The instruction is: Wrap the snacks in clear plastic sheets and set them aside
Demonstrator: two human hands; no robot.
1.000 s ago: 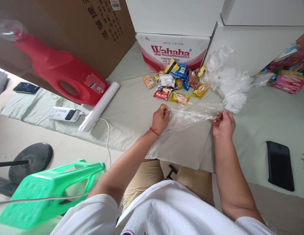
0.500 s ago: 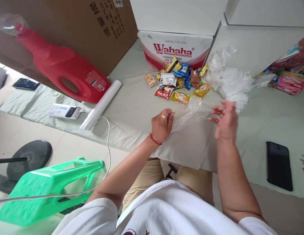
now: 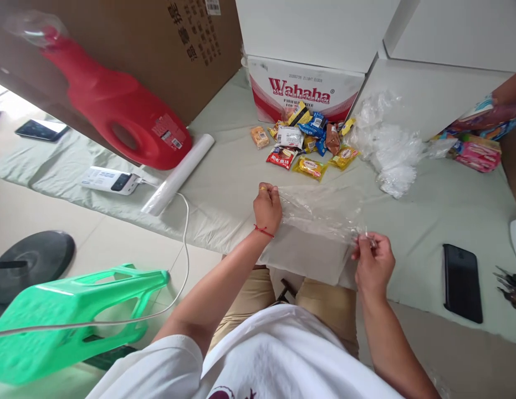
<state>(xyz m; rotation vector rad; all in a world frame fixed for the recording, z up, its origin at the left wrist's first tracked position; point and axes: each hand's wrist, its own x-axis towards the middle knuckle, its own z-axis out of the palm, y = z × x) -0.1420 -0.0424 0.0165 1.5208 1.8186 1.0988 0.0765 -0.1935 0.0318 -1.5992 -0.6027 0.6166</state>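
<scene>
Pale cloth (image 3: 228,183) beneath clear plastic (image 3: 318,213) between hands (image 3: 267,210) (image 3: 374,265), exact edges unclear.

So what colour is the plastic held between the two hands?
Colourless: the plastic is see-through with whitish glints, best seen in the head view.

I hold a thin, colourless, see-through piece of plastic film (image 3: 318,215) spread between my left hand (image 3: 268,207) and right hand (image 3: 374,263), wrinkled and glinting, gathered at its right end, over the tabletop's (image 3: 424,216) near part.
</scene>
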